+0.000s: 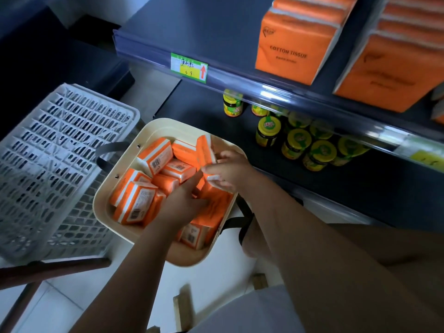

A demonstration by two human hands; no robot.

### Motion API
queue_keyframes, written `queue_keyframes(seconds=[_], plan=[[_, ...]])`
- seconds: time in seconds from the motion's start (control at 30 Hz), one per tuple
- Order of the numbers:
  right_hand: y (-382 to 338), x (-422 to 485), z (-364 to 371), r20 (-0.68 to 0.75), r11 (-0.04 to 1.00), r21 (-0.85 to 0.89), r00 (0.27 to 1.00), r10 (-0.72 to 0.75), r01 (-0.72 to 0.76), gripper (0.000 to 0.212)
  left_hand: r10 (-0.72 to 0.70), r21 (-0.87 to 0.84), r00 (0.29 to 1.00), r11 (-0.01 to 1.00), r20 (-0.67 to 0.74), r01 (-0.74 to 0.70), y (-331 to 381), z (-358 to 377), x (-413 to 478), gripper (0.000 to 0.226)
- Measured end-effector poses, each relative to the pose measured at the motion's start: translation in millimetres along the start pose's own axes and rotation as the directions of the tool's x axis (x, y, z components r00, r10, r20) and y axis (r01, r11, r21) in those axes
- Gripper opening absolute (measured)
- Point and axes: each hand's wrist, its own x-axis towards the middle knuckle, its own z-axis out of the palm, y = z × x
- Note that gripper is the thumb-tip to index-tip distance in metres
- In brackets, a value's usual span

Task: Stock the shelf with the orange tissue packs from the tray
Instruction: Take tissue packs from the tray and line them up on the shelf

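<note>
A cream tray (158,127) with dark strap handles sits low in front of the shelf unit, holding several orange tissue packs (156,158) lying jumbled. Both my hands are inside it. My right hand (230,170) grips an upright orange pack (205,150) at the tray's far right side. My left hand (185,203) reaches in with fingers stretched over the packs in the middle, touching them. On the dark shelf (216,27) above, two rows of orange tissue packs (298,49) stand upright at the right.
A white slotted plastic crate (55,164) stands left of the tray on a dark wooden frame (55,267). Several yellow-lidded jars (298,140) fill the lower shelf. A green and yellow price tag (189,67) hangs on the shelf edge.
</note>
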Motion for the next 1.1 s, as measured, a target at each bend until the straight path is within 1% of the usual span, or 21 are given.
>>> queue_keyframes(seconds=[0.03,0.07,0.1,0.13,0.17,0.23,0.3,0.37,0.43,0.53,0.6,0.7,0.8,0.87,0.9,0.97,1.1], plan=[[-2,0,1,-0.039,0.986,-0.153,0.996,-0.074,0.067,0.048,0.029,0.008,1.0,1.0,-0.008,-0.029,2,-3,0,0.074],[-5,-2,4,-0.064,0.957,-0.264,0.987,-0.146,0.125,0.058,0.072,0.007,0.997,0.997,-0.025,-0.072,4,-7,0,0.072],[-7,-3,5,-0.094,0.933,-0.316,0.973,-0.209,0.17,0.057,0.099,-0.01,0.995,0.995,-0.031,-0.1,6,-12,-1,0.071],[-11,-6,7,-0.121,0.934,-0.299,0.963,-0.242,0.197,0.047,0.122,-0.04,0.992,0.992,-0.038,-0.124,9,-18,-3,0.072],[-13,-8,7,-0.166,0.946,-0.245,0.952,-0.257,0.212,0.035,0.131,-0.075,0.991,0.988,-0.039,-0.134,12,-24,-3,0.074],[-21,-18,7,-0.192,0.966,-0.148,0.952,-0.237,0.211,0.019,0.173,-0.119,0.984,0.977,-0.033,-0.175,19,-38,-5,0.08],[-32,-26,1,-0.155,0.951,-0.195,0.95,-0.272,0.241,0.011,0.234,-0.074,0.972,0.969,-0.032,-0.236,27,-51,-6,0.085],[-49,-43,-13,-0.107,0.91,-0.319,0.944,-0.311,0.264,0.012,0.29,-0.044,0.956,0.956,-0.031,-0.291,34,-64,-6,0.084],[-65,-61,-30,-0.051,0.859,-0.401,0.929,-0.368,0.318,0.016,0.351,-0.057,0.936,0.934,-0.028,-0.352,43,-79,-8,0.07],[-81,-92,-58,-0.036,0.815,-0.446,0.903,-0.429,0.369,0.016,0.436,-0.063,0.9,0.898,-0.007,-0.436,62,-95,-20,0.044],[-88,-112,-74,-0.055,0.795,-0.47,0.886,-0.461,0.384,0.018,0.462,-0.09,0.887,0.883,0.001,-0.46,76,-97,-30,0.036],[-103,-143,-87,-0.052,0.752,-0.507,0.855,-0.516,0.422,0.024,0.471,-0.169,0.881,0.865,-0.048,-0.472,99,-93,-42,0.031],[-116,-179,-103,-0.063,0.727,-0.5,0.818,-0.572,0.47,0.032,0.449,-0.306,0.889,0.836,-0.095,-0.455,126,-84,-48,0.026],[-121,-210,-119,-0.082,0.753,-0.416,0.803,-0.59,0.51,0.038,0.444,-0.393,0.887,0.799,-0.124,-0.455,146,-78,-49,0.024],[-121,-226,-130,-0.109,0.768,-0.363,0.794,-0.598,0.528,0.042,0.452,-0.425,0.881,0.776,-0.138,-0.465,157,-75,-49,0.023],[-117,-256,-158,-0.186,0.768,-0.296,0.755,-0.629,0.568,0.047,0.478,-0.466,0.863,0.734,-0.161,-0.494,185,-68,-52,0.019],[-97,-307,-219,-0.327,0.753,-0.252,0.679,-0.658,0.608,0.041,0.545,-0.52,0.813,0.643,-0.204,-0.561,246,-40,-62,0.017]])
